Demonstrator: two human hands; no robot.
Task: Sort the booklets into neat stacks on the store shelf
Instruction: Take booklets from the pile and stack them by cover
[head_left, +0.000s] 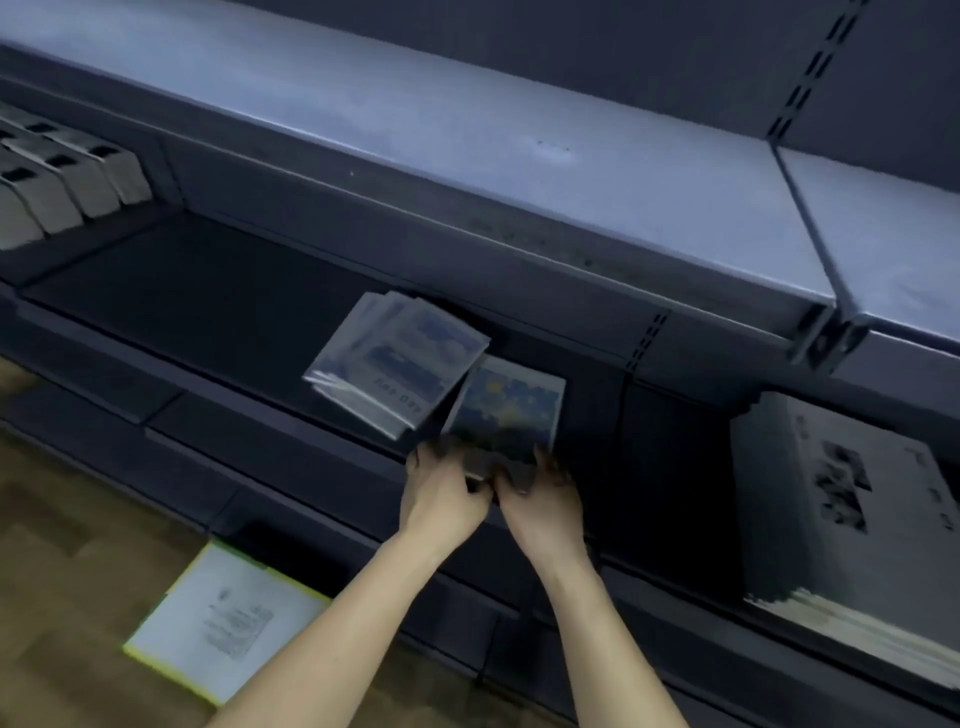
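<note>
A fanned, uneven stack of several booklets in clear sleeves (397, 358) lies tilted on the dark lower shelf (208, 306). Just right of it lies a booklet with a blue and yellow cover (511, 405), flat on the shelf. My left hand (441, 491) and my right hand (543, 493) are side by side at this booklet's near edge, fingers curled onto it at the shelf's front lip. The near edge itself is hidden under my fingers.
Grey boxes (62, 176) stand at the shelf's far left. A large grey stack of printed sheets (841, 514) fills the bay to the right. A pale upper shelf (467, 140) overhangs. On the wooden floor lies a white sheet with a yellow edge (223, 618).
</note>
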